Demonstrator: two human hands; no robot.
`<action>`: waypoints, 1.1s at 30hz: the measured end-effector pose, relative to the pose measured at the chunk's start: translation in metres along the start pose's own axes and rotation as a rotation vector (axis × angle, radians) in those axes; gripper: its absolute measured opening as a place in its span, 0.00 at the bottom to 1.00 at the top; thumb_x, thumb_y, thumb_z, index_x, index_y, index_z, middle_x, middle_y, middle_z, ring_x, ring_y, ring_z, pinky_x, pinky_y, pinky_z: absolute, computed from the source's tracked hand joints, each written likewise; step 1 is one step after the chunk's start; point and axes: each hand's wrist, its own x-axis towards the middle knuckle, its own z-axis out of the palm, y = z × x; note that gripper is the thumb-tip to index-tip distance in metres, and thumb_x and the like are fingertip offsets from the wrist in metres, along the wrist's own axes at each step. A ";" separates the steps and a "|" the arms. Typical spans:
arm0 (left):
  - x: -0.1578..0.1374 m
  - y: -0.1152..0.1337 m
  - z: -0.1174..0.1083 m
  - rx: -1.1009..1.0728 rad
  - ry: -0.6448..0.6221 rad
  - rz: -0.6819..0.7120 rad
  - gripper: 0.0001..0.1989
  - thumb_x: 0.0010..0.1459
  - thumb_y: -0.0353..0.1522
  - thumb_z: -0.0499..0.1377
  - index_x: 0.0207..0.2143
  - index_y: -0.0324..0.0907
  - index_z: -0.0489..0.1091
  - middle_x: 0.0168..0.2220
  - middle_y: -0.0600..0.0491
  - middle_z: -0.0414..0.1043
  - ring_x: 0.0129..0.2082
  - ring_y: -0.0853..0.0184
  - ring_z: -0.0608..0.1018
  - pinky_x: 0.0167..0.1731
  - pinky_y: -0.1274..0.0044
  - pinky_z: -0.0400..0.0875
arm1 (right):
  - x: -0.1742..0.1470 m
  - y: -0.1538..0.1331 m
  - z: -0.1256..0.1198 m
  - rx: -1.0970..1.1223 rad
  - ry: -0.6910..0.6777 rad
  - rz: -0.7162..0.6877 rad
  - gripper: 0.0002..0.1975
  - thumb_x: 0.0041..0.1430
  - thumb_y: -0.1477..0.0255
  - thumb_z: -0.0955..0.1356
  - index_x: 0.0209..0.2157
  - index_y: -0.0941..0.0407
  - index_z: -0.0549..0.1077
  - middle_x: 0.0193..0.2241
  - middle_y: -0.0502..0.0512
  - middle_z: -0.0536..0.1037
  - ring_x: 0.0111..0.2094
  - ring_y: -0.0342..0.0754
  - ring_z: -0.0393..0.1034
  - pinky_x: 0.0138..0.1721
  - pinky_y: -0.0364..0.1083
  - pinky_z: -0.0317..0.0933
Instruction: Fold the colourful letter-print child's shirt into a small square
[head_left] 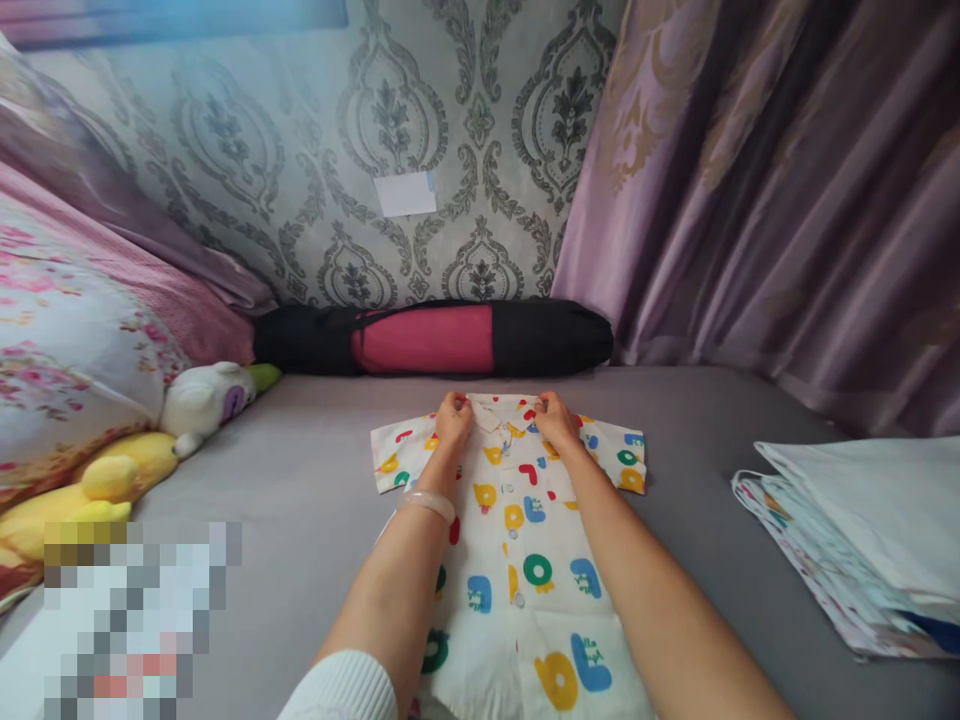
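Note:
A white short-sleeved shirt [536,535] with a colourful letter print lies front side up on the grey bed sheet, its buttons running down the middle. My left hand [454,420] pinches the left side of its collar, near the shoulder. At the collar's other side, my right hand [555,418] grips the fabric in the same way. Both short sleeves spread outward past my hands. My forearms cover parts of the shirt's sides, and its lower hem runs out of view.
A stack of folded clothes [862,540] sits at the right. Plush toys [142,465] and a floral pillow [67,350] line the left side. A long black and red bag [424,340] lies against the patterned wall. Purple curtains [720,200] hang at the right.

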 end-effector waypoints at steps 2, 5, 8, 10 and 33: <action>-0.003 -0.003 0.002 -0.033 0.023 0.033 0.11 0.59 0.33 0.50 0.42 0.43 0.69 0.30 0.53 0.75 0.31 0.67 0.77 0.33 0.77 0.68 | -0.007 0.000 0.002 0.022 0.049 -0.005 0.16 0.64 0.65 0.56 0.50 0.49 0.65 0.43 0.56 0.76 0.44 0.54 0.71 0.40 0.49 0.61; -0.007 -0.008 0.005 -0.071 0.057 0.082 0.11 0.59 0.32 0.49 0.41 0.43 0.68 0.27 0.54 0.74 0.29 0.67 0.75 0.33 0.77 0.67 | -0.017 -0.001 0.005 0.005 0.111 -0.045 0.16 0.65 0.67 0.55 0.51 0.50 0.64 0.43 0.56 0.76 0.44 0.53 0.70 0.39 0.48 0.60; -0.006 -0.012 0.008 -0.094 0.086 0.125 0.10 0.58 0.31 0.50 0.40 0.43 0.68 0.29 0.53 0.74 0.31 0.66 0.76 0.35 0.76 0.67 | -0.025 -0.004 0.008 -0.058 0.162 -0.110 0.16 0.66 0.70 0.54 0.52 0.52 0.63 0.44 0.58 0.74 0.43 0.52 0.69 0.39 0.47 0.59; -0.004 -0.014 0.010 -0.092 0.095 0.138 0.11 0.58 0.29 0.49 0.41 0.42 0.68 0.31 0.51 0.74 0.33 0.65 0.76 0.37 0.75 0.67 | -0.029 -0.006 0.009 -0.115 0.184 -0.153 0.16 0.66 0.72 0.55 0.53 0.54 0.62 0.46 0.60 0.72 0.44 0.51 0.69 0.40 0.47 0.59; -0.107 -0.037 -0.101 0.477 -0.538 0.679 0.28 0.63 0.43 0.46 0.61 0.39 0.52 0.64 0.38 0.49 0.65 0.56 0.51 0.62 0.61 0.43 | -0.099 0.061 -0.048 -0.374 -0.169 -0.546 0.28 0.66 0.58 0.52 0.63 0.54 0.55 0.66 0.58 0.49 0.66 0.52 0.38 0.63 0.56 0.31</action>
